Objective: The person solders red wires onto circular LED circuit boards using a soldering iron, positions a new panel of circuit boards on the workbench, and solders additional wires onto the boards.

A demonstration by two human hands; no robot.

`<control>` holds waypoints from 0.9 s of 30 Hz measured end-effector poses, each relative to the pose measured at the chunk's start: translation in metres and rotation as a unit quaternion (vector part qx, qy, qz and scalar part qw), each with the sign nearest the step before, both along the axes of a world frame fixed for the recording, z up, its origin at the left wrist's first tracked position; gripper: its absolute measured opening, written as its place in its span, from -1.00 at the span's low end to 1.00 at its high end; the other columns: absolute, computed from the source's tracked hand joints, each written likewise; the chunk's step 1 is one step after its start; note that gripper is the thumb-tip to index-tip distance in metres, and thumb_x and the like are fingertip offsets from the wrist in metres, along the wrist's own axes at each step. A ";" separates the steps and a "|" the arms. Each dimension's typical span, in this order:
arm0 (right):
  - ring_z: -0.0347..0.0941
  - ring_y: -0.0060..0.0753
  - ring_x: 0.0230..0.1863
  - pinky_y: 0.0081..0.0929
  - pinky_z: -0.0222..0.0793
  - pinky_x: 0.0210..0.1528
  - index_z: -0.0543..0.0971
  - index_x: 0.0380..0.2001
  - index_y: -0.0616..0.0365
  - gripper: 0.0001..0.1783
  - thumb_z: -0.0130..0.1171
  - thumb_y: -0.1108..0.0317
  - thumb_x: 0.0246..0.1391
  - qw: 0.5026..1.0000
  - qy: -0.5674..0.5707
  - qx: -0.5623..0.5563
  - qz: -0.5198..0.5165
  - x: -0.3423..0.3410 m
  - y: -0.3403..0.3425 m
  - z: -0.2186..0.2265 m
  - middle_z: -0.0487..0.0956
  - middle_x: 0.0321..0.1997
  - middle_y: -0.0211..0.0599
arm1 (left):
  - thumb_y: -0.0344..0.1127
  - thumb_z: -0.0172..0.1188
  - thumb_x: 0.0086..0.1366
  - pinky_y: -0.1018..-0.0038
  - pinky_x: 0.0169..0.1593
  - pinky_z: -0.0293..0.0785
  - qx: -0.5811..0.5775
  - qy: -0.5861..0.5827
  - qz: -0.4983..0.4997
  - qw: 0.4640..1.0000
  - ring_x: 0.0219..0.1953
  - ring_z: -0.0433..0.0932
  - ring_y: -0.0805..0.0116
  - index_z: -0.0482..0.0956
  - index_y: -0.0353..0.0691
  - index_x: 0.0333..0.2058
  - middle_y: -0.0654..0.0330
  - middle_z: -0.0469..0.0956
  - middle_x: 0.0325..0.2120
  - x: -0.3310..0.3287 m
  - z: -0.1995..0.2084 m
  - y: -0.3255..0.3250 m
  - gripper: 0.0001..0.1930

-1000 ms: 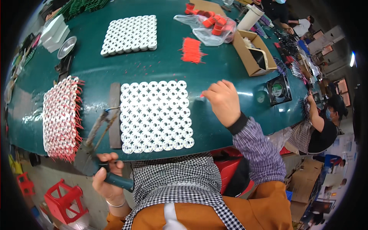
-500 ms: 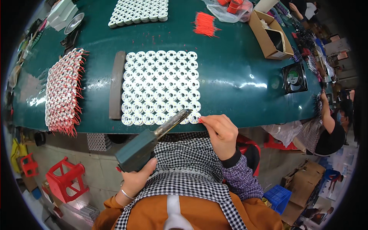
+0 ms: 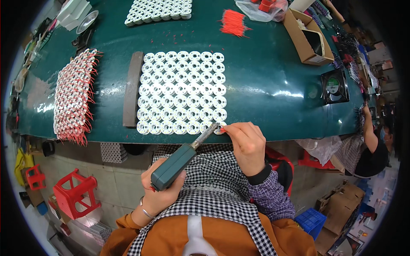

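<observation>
Red plas. stools (image 3: 66, 198) on grey tiled flr (image 3: 128, 181), lower L

Top (image 3: 232, 232): orange
Apron (image 3: 205, 197): black-and-white check, straps (image 3: 264, 234) matching
Right sleeve cover (image 3: 272, 197): purple, mottled, black cuff (image 3: 259, 176)
Left bangle (image 3: 147, 213): thin, silvery

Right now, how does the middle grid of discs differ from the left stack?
The middle grid lies in neat, side-by-side rows; the left stack has overlapping discs.
The left stack bristles with red wires; the middle grid looks mostly wire-free, with red showing only at the corner by the right hand.
Both have white, ring-shaped discs.
</observation>
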State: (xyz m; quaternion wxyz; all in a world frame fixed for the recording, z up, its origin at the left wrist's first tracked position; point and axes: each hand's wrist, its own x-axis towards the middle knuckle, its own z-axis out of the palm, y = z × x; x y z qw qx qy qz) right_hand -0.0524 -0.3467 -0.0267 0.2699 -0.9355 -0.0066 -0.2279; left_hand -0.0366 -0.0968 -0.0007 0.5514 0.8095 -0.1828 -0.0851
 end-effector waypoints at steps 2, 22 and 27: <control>0.52 -0.27 -0.32 -0.33 0.40 -0.23 0.66 -0.31 0.17 -0.76 0.28 0.61 -0.14 1.000 0.002 0.000 0.000 0.001 0.000 0.001 0.60 -0.34 -0.35 | -0.55 0.38 0.07 0.49 -0.41 0.45 -0.011 -0.012 0.006 1.000 -0.49 0.56 0.34 0.63 -0.40 -0.31 0.10 0.59 -0.42 0.001 -0.002 -0.002 -0.82; 0.50 -0.25 -0.32 -0.33 0.40 -0.27 0.65 -0.31 0.21 -0.76 0.28 0.61 -0.15 1.000 0.009 -0.004 -0.014 -0.001 0.001 0.001 0.55 -0.34 -0.32 | -0.52 0.38 0.07 0.48 -0.44 0.49 0.015 -0.006 0.026 1.000 -0.50 0.59 0.26 0.65 -0.38 -0.30 0.04 0.61 -0.40 -0.013 -0.014 0.018 -0.81; 0.49 -0.25 -0.33 -0.34 0.40 -0.30 0.66 -0.30 0.24 -0.74 0.31 0.63 -0.17 1.000 -0.014 0.015 -0.010 -0.002 0.006 0.007 0.56 -0.34 -0.30 | -0.53 0.39 0.06 0.49 -0.41 0.52 0.004 0.006 0.027 1.000 -0.46 0.62 0.30 0.65 -0.40 -0.28 0.04 0.63 -0.36 -0.015 -0.010 0.018 -0.79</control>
